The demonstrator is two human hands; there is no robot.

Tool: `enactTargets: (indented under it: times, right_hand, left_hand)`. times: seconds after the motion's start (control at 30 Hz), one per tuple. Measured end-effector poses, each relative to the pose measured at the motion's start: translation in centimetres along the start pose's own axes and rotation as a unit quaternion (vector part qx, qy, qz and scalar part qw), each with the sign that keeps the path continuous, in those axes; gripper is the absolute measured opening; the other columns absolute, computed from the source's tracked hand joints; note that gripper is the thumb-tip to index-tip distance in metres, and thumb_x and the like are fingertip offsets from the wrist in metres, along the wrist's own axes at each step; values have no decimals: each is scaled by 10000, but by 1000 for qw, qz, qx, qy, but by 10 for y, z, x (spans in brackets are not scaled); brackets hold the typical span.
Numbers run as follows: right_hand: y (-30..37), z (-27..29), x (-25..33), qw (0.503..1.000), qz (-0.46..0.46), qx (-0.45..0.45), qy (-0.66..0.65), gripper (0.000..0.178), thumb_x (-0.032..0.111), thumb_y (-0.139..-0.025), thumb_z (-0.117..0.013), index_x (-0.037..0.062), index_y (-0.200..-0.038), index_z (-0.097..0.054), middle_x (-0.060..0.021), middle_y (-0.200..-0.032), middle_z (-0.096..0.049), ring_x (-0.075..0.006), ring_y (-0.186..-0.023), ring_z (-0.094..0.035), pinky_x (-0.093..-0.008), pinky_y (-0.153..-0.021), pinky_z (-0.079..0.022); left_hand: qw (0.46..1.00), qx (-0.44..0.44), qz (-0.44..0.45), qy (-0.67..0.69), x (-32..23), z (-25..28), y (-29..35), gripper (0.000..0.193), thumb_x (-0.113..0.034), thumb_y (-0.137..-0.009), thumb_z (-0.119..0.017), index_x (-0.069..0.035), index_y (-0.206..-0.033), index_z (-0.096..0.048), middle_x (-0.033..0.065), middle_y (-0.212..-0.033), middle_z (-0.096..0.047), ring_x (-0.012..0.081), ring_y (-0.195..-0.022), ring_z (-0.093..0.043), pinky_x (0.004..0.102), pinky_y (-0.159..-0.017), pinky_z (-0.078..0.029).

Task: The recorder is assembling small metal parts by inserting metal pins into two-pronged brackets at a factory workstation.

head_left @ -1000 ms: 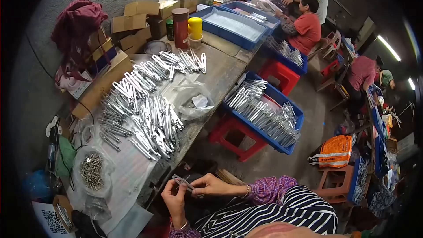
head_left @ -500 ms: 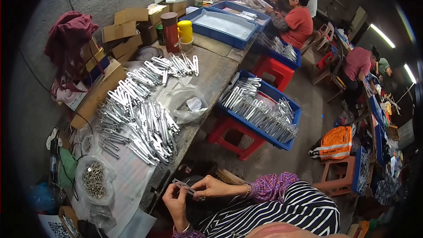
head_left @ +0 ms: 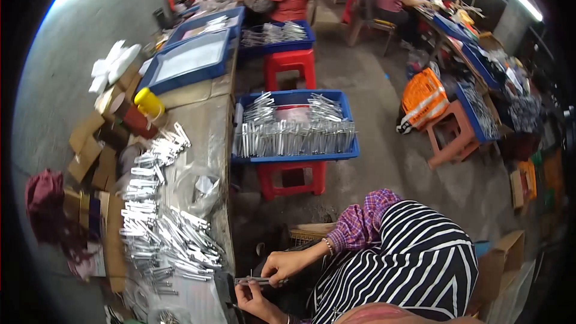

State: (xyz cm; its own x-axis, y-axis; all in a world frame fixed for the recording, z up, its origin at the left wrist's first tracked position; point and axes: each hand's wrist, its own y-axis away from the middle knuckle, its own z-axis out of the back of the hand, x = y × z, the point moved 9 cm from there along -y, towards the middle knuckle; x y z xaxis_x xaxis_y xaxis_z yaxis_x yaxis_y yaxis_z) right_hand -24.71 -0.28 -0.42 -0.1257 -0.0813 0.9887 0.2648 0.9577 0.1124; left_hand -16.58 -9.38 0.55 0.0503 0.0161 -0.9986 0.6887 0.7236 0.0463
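Observation:
Over my lap, beside the table's edge, I hold a slim silver metal piece [head_left: 253,280] roughly level. My left hand [head_left: 259,305] grips its left end from below, thumb pressed up against it. From the right, my right hand [head_left: 285,266] pinches its other end. A thin pin-like bit stands up from the piece near my fingers; its detail is too small to make out. Left of my hands, a large heap of similar silver metal pieces [head_left: 180,243] covers the worktable [head_left: 204,120]. A bag of small screws [head_left: 166,317] is partly cut off at the lower edge.
Ahead, a blue tray [head_left: 300,157] filled with metal pieces rests on a red stool [head_left: 292,180]. More blue trays [head_left: 198,72], a yellow container [head_left: 150,105] and cardboard boxes [head_left: 87,132] line the table. An orange bag [head_left: 423,99] lies at right. Other people sit working farther off.
The whole view has turned, so the table and trays now run straighter ahead. Both hands keep hold of the metal piece, which now lies more level, close to the table's edge.

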Motion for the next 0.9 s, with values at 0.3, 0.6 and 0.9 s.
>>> enactTargets:
  times: [0.3, 0.6, 0.9]
  right_hand:
    - [1, 11, -1, 998, 1, -44, -36, 214, 87, -703, -608, 9, -891, -675, -43, -646, -645, -90, -573, -605, -242, -538, -472]
    - [-14, 15, -4, 997, -13, -45, -55, 228, 64, -707, -622, -12, -918, -666, -54, -682, -653, -97, -584, -620, -239, -531, -499]
    - [-18, 20, 16, 997, 1, -20, -69, 192, 56, -738, -612, 8, -913, -674, -57, -712, -658, -93, -607, -623, -235, -551, -508]
  left_hand:
    - [1000, 13, 16, -11, -1, -10, -13, 124, -138, -865, -606, -31, -848, -544, -41, -721, -492, 42, -623, -394, 192, -553, -307]
    - [999, 21, 31, -1, -9, -11, -30, 129, -151, -878, -590, -40, -855, -531, -35, -713, -497, 43, -606, -400, 191, -542, -307]
    - [995, 56, 68, 40, -7, -12, -38, 175, -172, -897, -565, -12, -836, -530, -1, -728, -506, 60, -611, -421, 203, -538, -331]
